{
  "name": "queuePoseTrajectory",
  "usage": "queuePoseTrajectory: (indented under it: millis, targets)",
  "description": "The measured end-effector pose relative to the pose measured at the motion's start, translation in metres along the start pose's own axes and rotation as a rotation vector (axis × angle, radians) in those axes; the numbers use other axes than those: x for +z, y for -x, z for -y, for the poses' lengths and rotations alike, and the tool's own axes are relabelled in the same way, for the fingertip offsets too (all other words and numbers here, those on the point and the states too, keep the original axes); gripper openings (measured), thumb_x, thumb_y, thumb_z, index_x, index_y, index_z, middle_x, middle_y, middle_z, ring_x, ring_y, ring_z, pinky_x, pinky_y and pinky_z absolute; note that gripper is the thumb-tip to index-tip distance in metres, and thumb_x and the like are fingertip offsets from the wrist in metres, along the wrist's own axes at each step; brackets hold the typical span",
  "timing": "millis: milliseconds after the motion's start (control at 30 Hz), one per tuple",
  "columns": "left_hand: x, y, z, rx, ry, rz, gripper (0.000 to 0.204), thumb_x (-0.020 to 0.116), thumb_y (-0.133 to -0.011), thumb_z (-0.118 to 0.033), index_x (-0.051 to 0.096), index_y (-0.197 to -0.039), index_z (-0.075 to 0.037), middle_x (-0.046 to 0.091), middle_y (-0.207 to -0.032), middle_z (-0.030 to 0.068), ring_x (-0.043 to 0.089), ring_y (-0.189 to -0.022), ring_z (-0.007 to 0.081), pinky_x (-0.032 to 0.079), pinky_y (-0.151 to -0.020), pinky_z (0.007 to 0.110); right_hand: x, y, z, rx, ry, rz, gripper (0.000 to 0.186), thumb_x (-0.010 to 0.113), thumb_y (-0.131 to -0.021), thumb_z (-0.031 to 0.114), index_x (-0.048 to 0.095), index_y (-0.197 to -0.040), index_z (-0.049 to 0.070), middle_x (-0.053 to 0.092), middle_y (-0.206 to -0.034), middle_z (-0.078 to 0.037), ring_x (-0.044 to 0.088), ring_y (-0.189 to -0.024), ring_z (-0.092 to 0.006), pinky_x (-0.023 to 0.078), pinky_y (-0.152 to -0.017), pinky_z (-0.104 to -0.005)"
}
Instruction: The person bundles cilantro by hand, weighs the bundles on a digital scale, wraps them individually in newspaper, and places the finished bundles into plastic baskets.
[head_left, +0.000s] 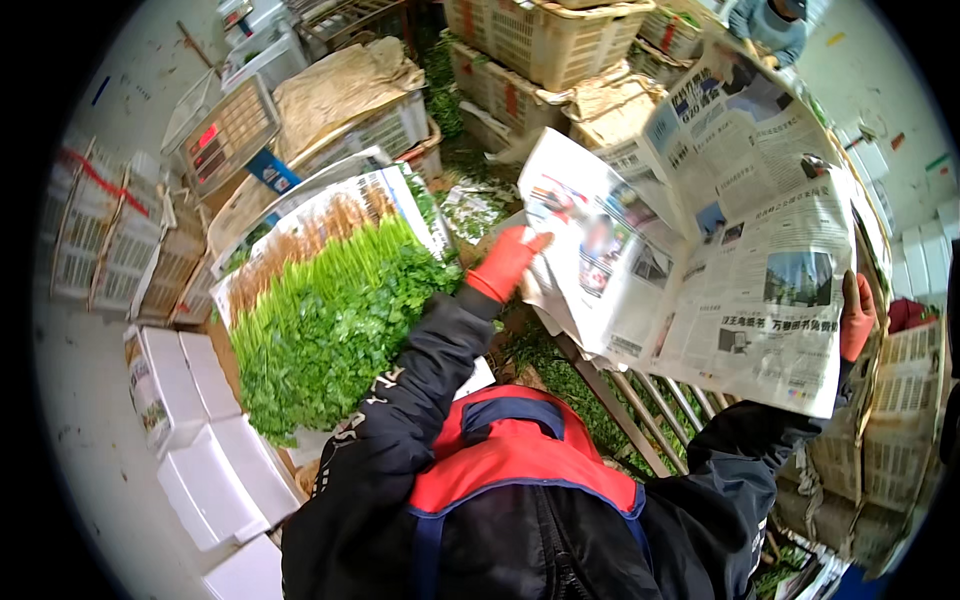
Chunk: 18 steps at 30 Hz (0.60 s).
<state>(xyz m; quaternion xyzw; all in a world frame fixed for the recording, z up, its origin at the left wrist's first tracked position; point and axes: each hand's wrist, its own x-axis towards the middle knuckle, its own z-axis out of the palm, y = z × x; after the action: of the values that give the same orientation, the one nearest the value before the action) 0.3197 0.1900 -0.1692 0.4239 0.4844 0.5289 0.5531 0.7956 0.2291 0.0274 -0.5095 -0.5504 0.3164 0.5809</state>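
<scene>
Cream slatted plastic crates and white foam boxes, contents mostly hidden, stand about; printed grey-white newspaper sheets spread at right, seemingly for opening out, the next move calling for even support; brown-rooted leafy green bunches lie at left; red-gloved left hand and right hand pinch the sheets' edges.

There are two orange gloves, one scale, one red apron and one co-worker.

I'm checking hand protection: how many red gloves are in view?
2: one on the left hand, at the left edge of the newspaper; one on the right hand, at its right edge. Others may be hidden.
</scene>
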Motion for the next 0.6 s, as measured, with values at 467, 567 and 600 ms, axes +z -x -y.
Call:
queuePoseTrajectory:
  millis: [467,567,600]
  targets:
    - [-0.129,-0.109,0.074,-0.154,-0.391,-0.152,0.035,0.069,-0.079,-0.021,0.064,-0.104,0.004,0.068,-0.1,0.0135,0.063,-0.088,0.0234,0.046,-0.079,0.034,-0.236,0.221,-0.36,0.583,0.639,-0.281,0.026,0.079,-0.073,0.026,0.069,-0.075,0.002,0.06,-0.069,0.003,0.05,-0.063,-0.0091,0.042,-0.06,-0.0275]
    - [-0.046,-0.115,0.076,0.125,-0.967,-0.359,0.048,0.069,-0.077,-0.02,0.056,-0.117,0.004,0.062,-0.109,0.0184,0.061,-0.095,0.0305,0.047,-0.082,0.036,-0.286,0.266,-0.333,0.578,0.632,-0.359,0.024,0.075,-0.076,0.024,0.066,-0.075,0.002,0.059,-0.068,0.002,0.05,-0.063,-0.0096,0.043,-0.06,-0.028]
    - [-0.015,-0.102,0.057,0.258,-1.234,-0.521,0.051,0.069,-0.077,-0.019,0.054,-0.12,0.004,0.061,-0.11,0.0194,0.06,-0.097,0.0318,0.047,-0.084,0.037,-0.282,0.27,-0.324,0.614,0.413,-0.332,0.023,0.073,-0.078,0.024,0.067,-0.079,0.002,0.06,-0.07,0.001,0.052,-0.064,-0.0106,0.044,-0.061,-0.0282]
